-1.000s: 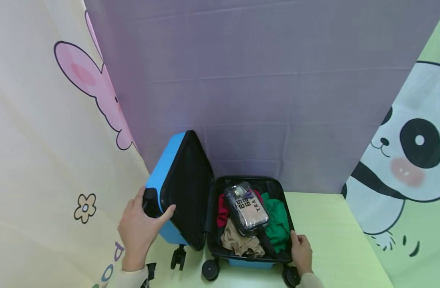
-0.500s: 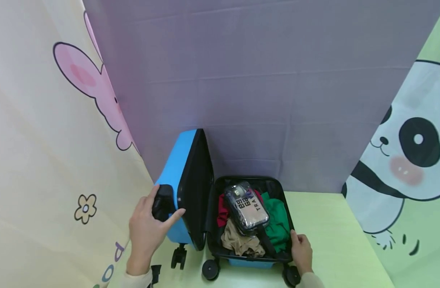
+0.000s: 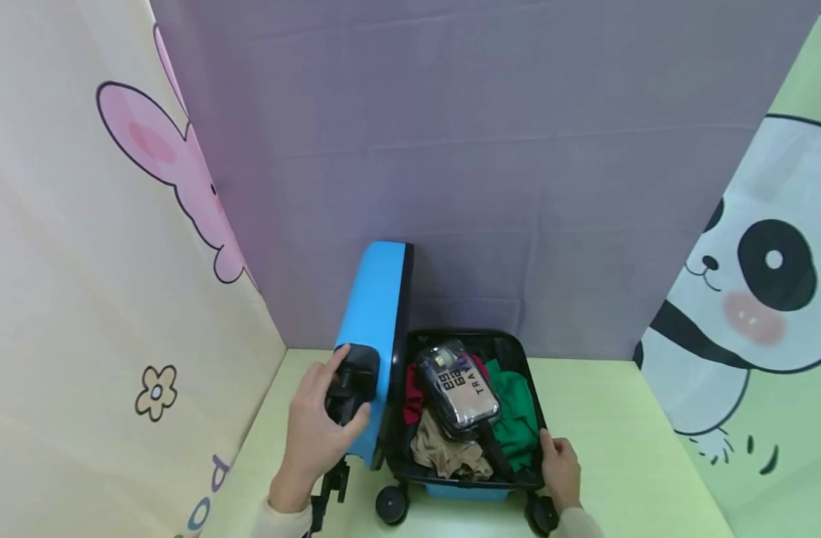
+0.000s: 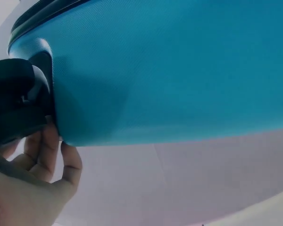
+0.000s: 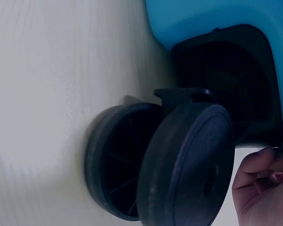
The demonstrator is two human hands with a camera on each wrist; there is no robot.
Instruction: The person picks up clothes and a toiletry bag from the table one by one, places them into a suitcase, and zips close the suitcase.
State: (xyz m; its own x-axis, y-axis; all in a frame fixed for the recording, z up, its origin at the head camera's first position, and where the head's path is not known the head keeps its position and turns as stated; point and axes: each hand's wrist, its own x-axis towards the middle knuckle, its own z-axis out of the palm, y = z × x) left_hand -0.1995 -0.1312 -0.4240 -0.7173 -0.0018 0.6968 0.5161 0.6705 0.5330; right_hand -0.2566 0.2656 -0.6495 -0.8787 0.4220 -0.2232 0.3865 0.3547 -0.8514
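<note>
A blue suitcase (image 3: 467,494) lies open on the pale table, its packed half facing up. Its lid (image 3: 376,299) stands nearly upright on the left side. My left hand (image 3: 312,433) grips the lid's near corner around the black wheel mount, thumb and fingers spread on either side; in the left wrist view its fingertips (image 4: 71,157) are at the blue shell's edge. On the right, my right hand (image 3: 562,471) holds the near right corner of the packed half. A clear travel pouch (image 3: 459,388) rests on green cloth (image 3: 515,415), tan cloth (image 3: 444,450) and red cloth (image 3: 413,400).
Black wheels (image 3: 392,505) stick out from the suitcase's near side; one double wheel (image 5: 193,165) is beside my right hand. A grey-purple cloth (image 3: 477,187) hangs behind. Printed curtains border both sides, with a panda (image 3: 763,329) on the right. Pale table (image 3: 625,433) extends to the right.
My left hand has swung the lid up and rightward toward the packed half, hiding its black inner side. The right hand has stayed at its corner.
</note>
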